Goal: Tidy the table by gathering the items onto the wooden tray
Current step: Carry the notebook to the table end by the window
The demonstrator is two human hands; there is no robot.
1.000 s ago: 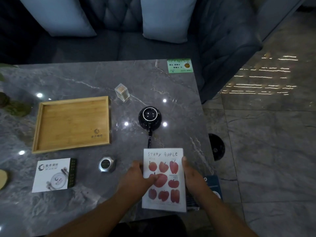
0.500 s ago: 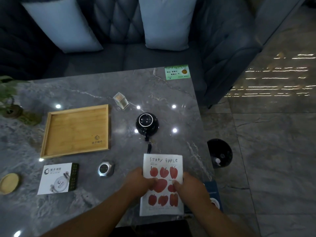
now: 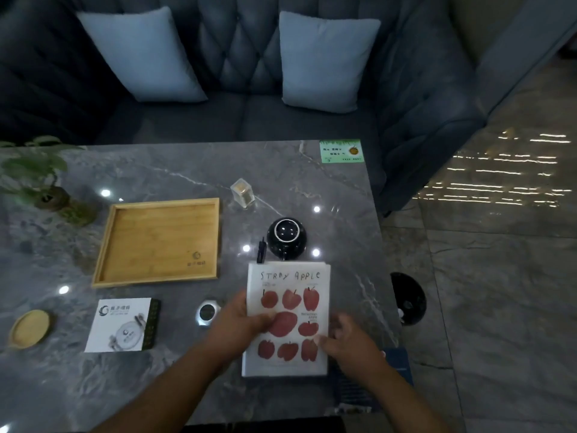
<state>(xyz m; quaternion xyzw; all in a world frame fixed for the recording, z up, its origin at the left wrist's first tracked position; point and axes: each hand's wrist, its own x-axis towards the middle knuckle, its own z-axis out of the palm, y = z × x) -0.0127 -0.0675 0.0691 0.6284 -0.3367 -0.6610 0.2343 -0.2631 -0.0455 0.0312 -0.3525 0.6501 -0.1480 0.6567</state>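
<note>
A white book (image 3: 288, 282) with red apples and the words "STRAY APPLE" is held over the near right of the table. My left hand (image 3: 240, 323) grips its left edge with the thumb on the cover. My right hand (image 3: 346, 339) holds its lower right edge. The wooden tray (image 3: 159, 242), with nothing in it, lies to the left. Around it are a black round teapot (image 3: 286, 237), a small glass jar (image 3: 243, 192), a silver puck-shaped device (image 3: 206, 313), a white box (image 3: 120, 325) and a wooden coaster (image 3: 29, 329).
The marble table (image 3: 156, 179) has a potted plant (image 3: 46, 182) at the far left and a green card (image 3: 342, 150) at its far right corner. A dark blue booklet (image 3: 396, 364) lies under my right wrist. A sofa with two pillows stands behind; a black bin (image 3: 407, 298) sits on the floor.
The book has lifted and shifted away from me, its top edge now reaching the teapot. My right hand slid down to the lower right edge. The camera tilted up.
</note>
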